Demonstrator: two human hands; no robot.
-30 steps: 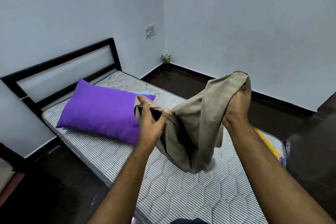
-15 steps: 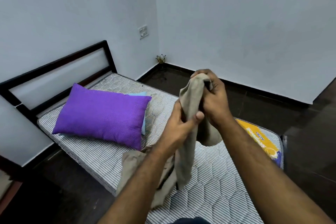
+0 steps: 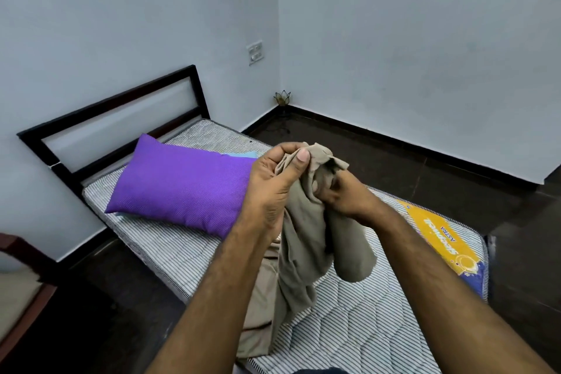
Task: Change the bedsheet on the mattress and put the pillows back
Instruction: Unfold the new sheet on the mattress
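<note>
A bunched beige bedsheet (image 3: pixel 299 240) hangs in front of me, its lower folds resting on the bare striped mattress (image 3: pixel 364 325). My left hand (image 3: pixel 273 179) pinches its top edge between thumb and fingers. My right hand (image 3: pixel 340 194) grips the cloth just beside it, fingers curled into the fabric. A purple pillow (image 3: pixel 179 185) lies near the head of the mattress, with a light blue pillow (image 3: pixel 244 154) mostly hidden beneath it.
The black bed headboard (image 3: pixel 115 118) stands against the left wall. A yellow and blue label (image 3: pixel 446 240) covers the mattress's right edge. A chair (image 3: pixel 21 285) sits at the lower left. Dark floor surrounds the bed; a small lotus-shaped holder (image 3: pixel 281 97) sits in the corner.
My hands came together from a wide spread and now hold the sheet's top edge side by side. The sheet dropped lower onto the mattress. The view shifted slightly to the left.
</note>
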